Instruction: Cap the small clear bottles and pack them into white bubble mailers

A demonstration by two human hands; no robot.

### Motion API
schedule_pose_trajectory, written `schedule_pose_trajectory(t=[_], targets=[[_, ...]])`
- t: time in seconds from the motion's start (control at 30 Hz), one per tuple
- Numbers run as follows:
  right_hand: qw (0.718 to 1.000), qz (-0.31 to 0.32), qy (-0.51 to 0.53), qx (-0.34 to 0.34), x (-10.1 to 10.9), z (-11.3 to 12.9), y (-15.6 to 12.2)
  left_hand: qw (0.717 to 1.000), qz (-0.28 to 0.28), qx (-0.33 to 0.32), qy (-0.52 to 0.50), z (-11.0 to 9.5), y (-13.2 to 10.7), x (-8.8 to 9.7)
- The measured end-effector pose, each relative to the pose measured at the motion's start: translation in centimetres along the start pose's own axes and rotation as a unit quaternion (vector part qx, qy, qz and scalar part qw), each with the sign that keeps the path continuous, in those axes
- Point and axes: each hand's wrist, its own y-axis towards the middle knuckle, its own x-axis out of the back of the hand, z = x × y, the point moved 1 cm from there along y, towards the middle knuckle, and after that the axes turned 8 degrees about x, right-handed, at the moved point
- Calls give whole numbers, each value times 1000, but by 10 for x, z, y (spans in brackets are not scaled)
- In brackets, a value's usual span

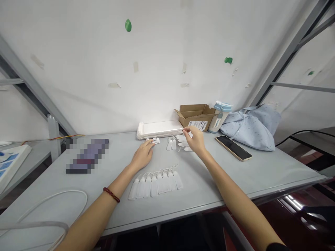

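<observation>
At the left of the grey table point(204, 190) lay one flat purplish object point(90, 153), blurred beyond naming, well apart from the hands, probably to keep it out of their way. Next came the left hand point(142, 155), its fingers stretched forward, thumb standing apart, tips at a cluster of small white pieces point(156, 141), seemingly to steady or part them. Nearer the front edge stood out one row of white tag-like pieces point(154, 185), flat, close-set, loops towards the wall, presumably so that each could be told from its neighbour. Beyond were two loose looped pieces point(171, 144), side by side, then a looser pile point(181, 138) beside the right hand point(185, 130). That hand had thumb and forefinger brought together, as for something slight; I could not tell whether anything was between them. Farther right lay one phone point(233, 147), face up.

Surface and room: at far left, a power strip point(15, 162) and a pale cable point(75, 191); against the white wall point(157, 101), a white flat stack point(161, 128), an opened carton point(200, 120), a lidded cup point(220, 116) and a blue bag point(251, 129). Grey metal frames point(32, 80) flanked all.
</observation>
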Motion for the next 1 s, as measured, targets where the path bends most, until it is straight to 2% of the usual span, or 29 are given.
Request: schedule_pose_trajectory(t=[0.03,0.07,0.1,0.13,0.17,0.23,0.3,0.33,0.4,0.57,0.8,1.0], targets=[[999,7,40,-24,7,6,1,1000,3,-4,10,-2,-1,0],[994,48,86,-50,14,12,1,1000,6,-6,15,-3,-2,-1],[981,122,135,-71,20,19,1,1000,8,-5,14,-5,-2,-1],[956,218,180,-83,25,25,0,1000,7,-1,8,-6,-2,0],[919,319,218,-80,29,31,-2,1000,2,4,0,-6,-2,0],[825,494,265,-69,35,40,-6,1000,-18,15,-14,-5,-1,2],[745,597,289,-70,36,44,-11,999,-39,10,-15,-2,0,3],[720,624,294,-75,35,45,-13,999,-42,3,-10,0,1,3],[691,654,296,-83,31,46,-15,999,-30,-15,5,3,2,2],[656,698,271,-96,22,45,-18,999,-2,-31,15,6,2,-2],[647,711,253,-109,23,44,-20,999,-30,21,39,11,2,2],[637,729,220,-122,22,50,-22,993,-4,58,103,10,-2,9]])
